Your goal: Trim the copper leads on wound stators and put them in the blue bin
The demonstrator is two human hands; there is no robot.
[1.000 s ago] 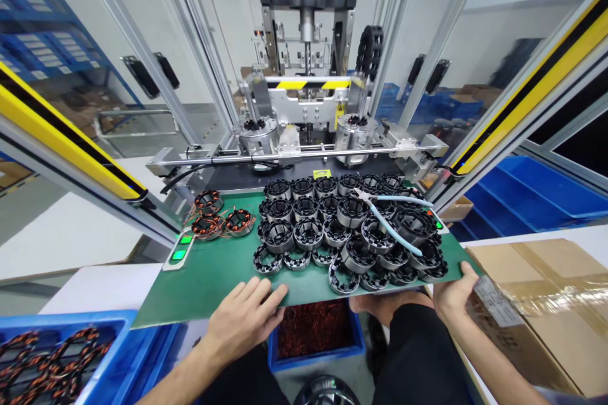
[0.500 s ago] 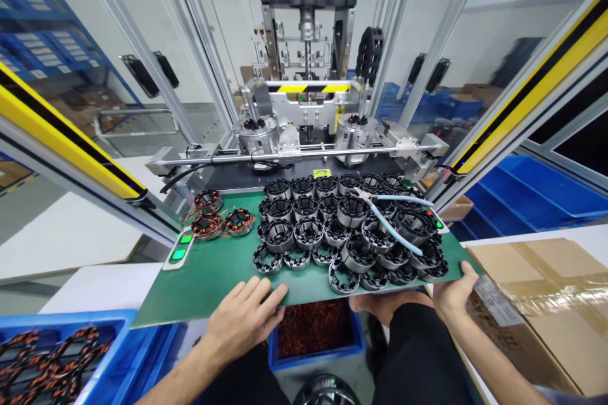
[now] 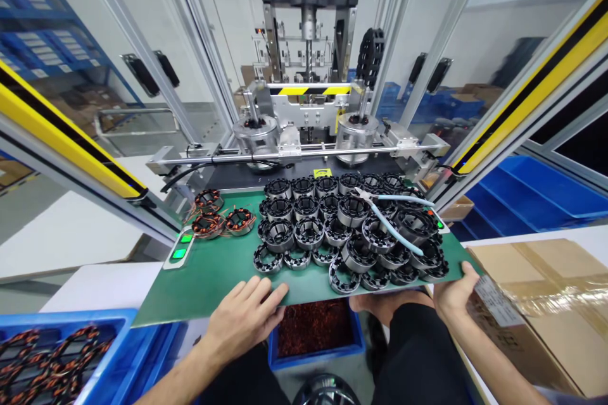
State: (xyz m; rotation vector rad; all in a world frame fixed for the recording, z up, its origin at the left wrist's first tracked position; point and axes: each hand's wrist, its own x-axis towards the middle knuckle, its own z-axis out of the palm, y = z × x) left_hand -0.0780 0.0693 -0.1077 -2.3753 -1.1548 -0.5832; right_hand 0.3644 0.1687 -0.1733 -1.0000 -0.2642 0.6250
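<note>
My left hand [image 3: 247,313] lies on the front edge of the green work surface [image 3: 209,285], fingers stretched out and holding nothing. At the front right corner, my right hand [image 3: 456,291] grips the edge, thumb on top and fingers partly hidden below. Between and beyond the hands stand several stacked black-and-grey stator cores [image 3: 308,232]. Across the right-hand stacks lie cutting pliers [image 3: 392,228] with light blue handles. Several copper-wound stators [image 3: 240,221] sit apart at the left of the surface.
Behind the surface stands a winding machine with two metal cylinders [image 3: 256,136] and a crossbar [image 3: 304,154]. Yellow-black side posts [image 3: 71,133] flank it. A blue bin [image 3: 128,323] of wound stators is at left, a cardboard box [image 3: 546,278] at right, a scrap bin [image 3: 316,364] below.
Both hands, the stator cores and the pliers stay where they were. The machine's metal cylinders and the rods above them look slightly shifted.
</note>
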